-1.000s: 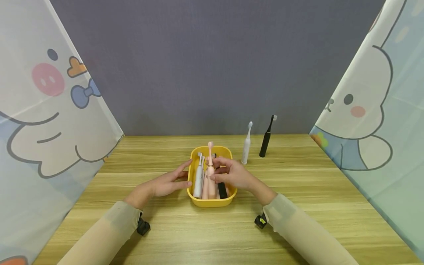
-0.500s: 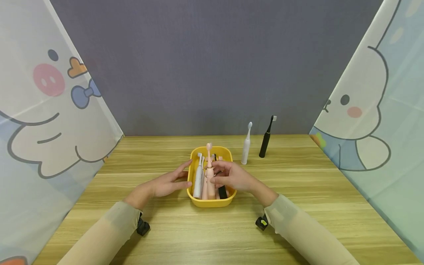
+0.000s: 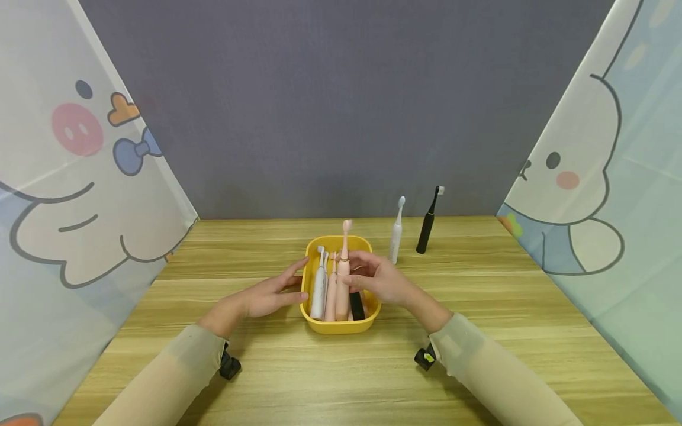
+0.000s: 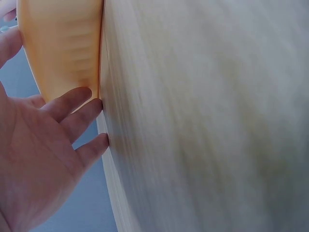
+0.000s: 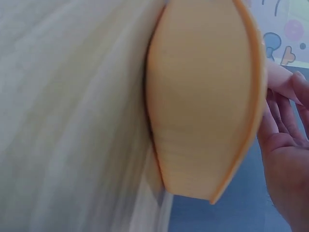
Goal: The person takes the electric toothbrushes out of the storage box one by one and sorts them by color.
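Note:
A yellow bin (image 3: 338,328) stands on the table with several electric toothbrushes in it. My right hand (image 3: 382,279) pinches a pink electric toothbrush (image 3: 343,305) between thumb and fingers; its head points up and away, above the bin's far rim. In the right wrist view the pink handle (image 5: 281,79) shows beyond the bin's wall. My left hand (image 3: 269,294) rests against the bin's left side, fingers spread, thumb at the rim. Inside the bin lie a white toothbrush (image 3: 318,296), another pink one (image 3: 331,299) and a black handle (image 3: 357,305), partly covered by my right hand.
Behind the bin to the right, a white toothbrush (image 3: 396,239) and a black toothbrush (image 3: 425,231) stand upright on the wooden table (image 3: 330,378). A grey panel (image 3: 341,106) rises at the back edge. Cartoon-printed cloths hang on both sides.
My right hand has lifted the pink toothbrush slightly and shifted it to the right, uncovering more of the other pink one. The left hand has stayed at the bin's side.

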`<state>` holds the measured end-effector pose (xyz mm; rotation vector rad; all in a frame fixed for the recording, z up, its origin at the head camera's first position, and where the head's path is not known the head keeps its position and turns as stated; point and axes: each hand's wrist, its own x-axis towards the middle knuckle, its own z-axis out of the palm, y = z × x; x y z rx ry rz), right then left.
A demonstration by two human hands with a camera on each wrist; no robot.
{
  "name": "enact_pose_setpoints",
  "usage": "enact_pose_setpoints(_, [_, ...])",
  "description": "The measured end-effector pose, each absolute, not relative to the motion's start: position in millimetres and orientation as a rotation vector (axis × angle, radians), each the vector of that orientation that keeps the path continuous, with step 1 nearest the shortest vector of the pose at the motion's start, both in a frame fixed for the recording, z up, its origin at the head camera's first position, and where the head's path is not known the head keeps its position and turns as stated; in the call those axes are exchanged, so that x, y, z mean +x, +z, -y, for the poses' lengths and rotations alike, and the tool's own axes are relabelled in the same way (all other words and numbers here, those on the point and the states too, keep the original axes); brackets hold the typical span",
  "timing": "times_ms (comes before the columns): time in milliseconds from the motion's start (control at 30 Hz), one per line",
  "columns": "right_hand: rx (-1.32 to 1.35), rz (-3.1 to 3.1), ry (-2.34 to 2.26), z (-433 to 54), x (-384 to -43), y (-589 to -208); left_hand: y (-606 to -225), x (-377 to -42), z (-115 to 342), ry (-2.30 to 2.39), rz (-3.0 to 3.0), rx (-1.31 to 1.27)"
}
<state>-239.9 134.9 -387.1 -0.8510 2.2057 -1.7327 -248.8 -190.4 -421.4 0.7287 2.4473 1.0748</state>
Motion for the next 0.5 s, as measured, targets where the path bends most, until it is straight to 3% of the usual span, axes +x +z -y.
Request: enact_pose_setpoints(500, [-0.85,-2.302,-1.789,-156.9,-243.9,-364.4,-420.9,-247.4,190.4,1.078,-2.437,0.717])
